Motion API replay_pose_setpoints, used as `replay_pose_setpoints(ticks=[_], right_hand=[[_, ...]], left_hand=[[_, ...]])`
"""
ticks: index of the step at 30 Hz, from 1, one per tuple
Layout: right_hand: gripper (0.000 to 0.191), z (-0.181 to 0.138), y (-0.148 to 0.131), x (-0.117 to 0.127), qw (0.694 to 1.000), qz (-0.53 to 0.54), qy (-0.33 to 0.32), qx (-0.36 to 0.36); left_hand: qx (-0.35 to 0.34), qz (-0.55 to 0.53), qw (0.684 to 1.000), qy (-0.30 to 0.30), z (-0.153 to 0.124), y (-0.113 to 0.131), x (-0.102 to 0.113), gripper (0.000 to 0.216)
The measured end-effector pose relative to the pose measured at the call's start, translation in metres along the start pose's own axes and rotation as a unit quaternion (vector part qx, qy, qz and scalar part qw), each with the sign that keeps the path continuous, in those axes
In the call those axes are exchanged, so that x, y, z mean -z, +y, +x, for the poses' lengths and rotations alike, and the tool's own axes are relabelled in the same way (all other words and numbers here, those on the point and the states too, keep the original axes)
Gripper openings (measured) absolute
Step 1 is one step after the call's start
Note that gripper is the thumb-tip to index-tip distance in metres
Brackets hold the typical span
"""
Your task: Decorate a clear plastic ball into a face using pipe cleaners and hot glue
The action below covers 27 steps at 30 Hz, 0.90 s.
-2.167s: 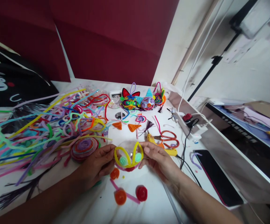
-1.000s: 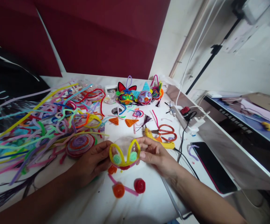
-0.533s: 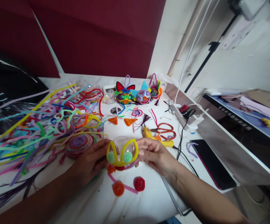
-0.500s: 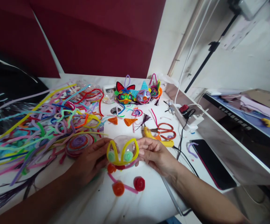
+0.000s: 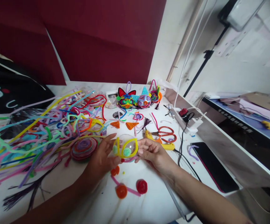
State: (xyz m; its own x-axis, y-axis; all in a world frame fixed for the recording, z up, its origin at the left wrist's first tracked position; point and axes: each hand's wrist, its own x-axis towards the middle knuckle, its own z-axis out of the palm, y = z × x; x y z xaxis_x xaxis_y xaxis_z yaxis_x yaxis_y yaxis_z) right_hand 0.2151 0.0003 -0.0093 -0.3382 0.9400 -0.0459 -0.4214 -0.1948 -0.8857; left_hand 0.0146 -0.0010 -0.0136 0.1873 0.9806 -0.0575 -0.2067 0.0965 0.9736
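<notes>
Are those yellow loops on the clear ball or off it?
On: the yellow loops curve across the front of the clear ball, held in the right hand.

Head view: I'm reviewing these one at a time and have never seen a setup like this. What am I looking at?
There is no machine here: these are a person's two bare hands, seen from one camera worn on the head, looking forward and down.

The right hand grips the right edge of a clear rounded piece with yellow loops and green coils on it. The left hand is at its left side; how firmly it holds can't be told.

On the white table, a pile of colorful fuzzy strands lies to the left. Nearer the person are a red coil and an orange coil. Scissors and a dark phone lie to the right; decorated figures stand at the back.
</notes>
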Motion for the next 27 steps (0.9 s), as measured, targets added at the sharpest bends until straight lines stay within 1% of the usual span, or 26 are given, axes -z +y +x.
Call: replay_pose_setpoints(ticks=[2, 5, 12, 18, 23, 27], right_hand=[[0.026, 0.0, 0.001, -0.002, 1.0, -0.011, -0.003, 0.002], [0.025, 0.0, 0.0, -0.006, 1.0, -0.024, -0.01, 0.007], [0.024, -0.005, -0.006, -0.016, 0.997, -0.072, -0.017, 0.02], [0.026, -0.009, -0.007, -0.019, 0.994, -0.104, -0.017, 0.031], [0.027, -0.013, -0.005, -0.021, 0.99, -0.129, 0.002, 0.055], [0.024, -0.02, -0.004, -0.024, 0.984, -0.159, 0.024, 0.075]], left_hand=[[0.012, -0.004, 1.0, 0.009, -0.003, 0.002, -0.005, 0.075], [0.017, 0.004, 0.999, 0.027, -0.006, 0.004, -0.01, 0.07], [-0.005, -0.021, 0.999, 0.029, -0.007, 0.005, -0.009, 0.062], [-0.027, -0.01, 0.999, 0.032, -0.007, 0.002, -0.008, 0.06], [-0.01, 0.004, 1.0, 0.023, -0.007, 0.002, -0.007, 0.068], [0.011, -0.004, 1.0, 0.012, -0.005, 0.001, -0.004, 0.074]])
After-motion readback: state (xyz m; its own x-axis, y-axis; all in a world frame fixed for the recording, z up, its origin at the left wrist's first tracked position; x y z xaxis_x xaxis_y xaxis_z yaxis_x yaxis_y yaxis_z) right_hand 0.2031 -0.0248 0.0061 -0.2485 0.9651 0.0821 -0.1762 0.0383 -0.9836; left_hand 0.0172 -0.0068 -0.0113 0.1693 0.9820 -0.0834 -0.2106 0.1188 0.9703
